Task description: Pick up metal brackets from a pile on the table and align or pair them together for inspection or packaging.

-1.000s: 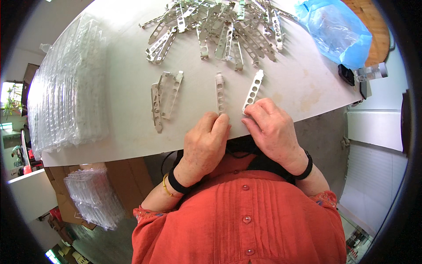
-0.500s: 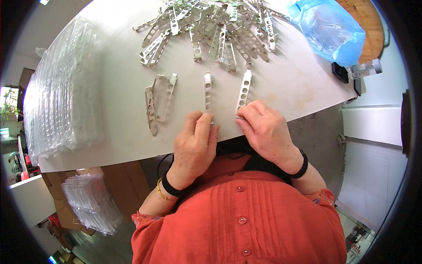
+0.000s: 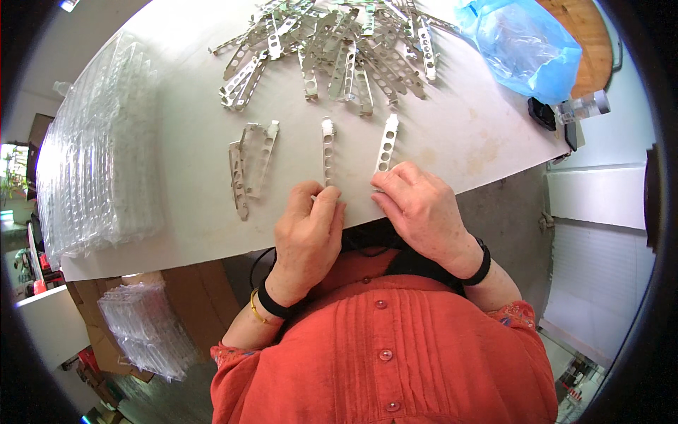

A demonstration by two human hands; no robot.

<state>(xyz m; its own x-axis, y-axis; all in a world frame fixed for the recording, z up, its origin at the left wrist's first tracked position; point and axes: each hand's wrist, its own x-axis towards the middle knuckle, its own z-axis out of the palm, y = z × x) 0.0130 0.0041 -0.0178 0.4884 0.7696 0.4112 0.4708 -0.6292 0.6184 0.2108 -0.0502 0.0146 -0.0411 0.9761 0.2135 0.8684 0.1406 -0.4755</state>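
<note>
Near the table's front edge, my left hand (image 3: pixel 307 230) is closed in a pinch at the near end of a narrow metal bracket (image 3: pixel 328 152) with a row of round holes. My right hand (image 3: pixel 424 212) pinches the near end of a similar bracket (image 3: pixel 386 145), which leans slightly to the right at its far end. Both brackets point away from me, their near ends hidden by my fingers. Left of my hands, a small cluster of metal brackets (image 3: pixel 238 180) lies loosely together. A large heap of such brackets (image 3: pixel 346 60) covers the far middle of the table.
Stacked clear plastic trays (image 3: pixel 106 148) stand on the white table's (image 3: pixel 191 212) left side. A blue plastic bag (image 3: pixel 526 53) lies at the far right, beside a clear bottle (image 3: pixel 585 107) and a black object (image 3: pixel 542 113). More clear plastic packaging (image 3: pixel 145 321) sits below the table at left.
The whole view has shifted slightly. Both hands keep their pinch on the two brackets, with only slight finger movement.
</note>
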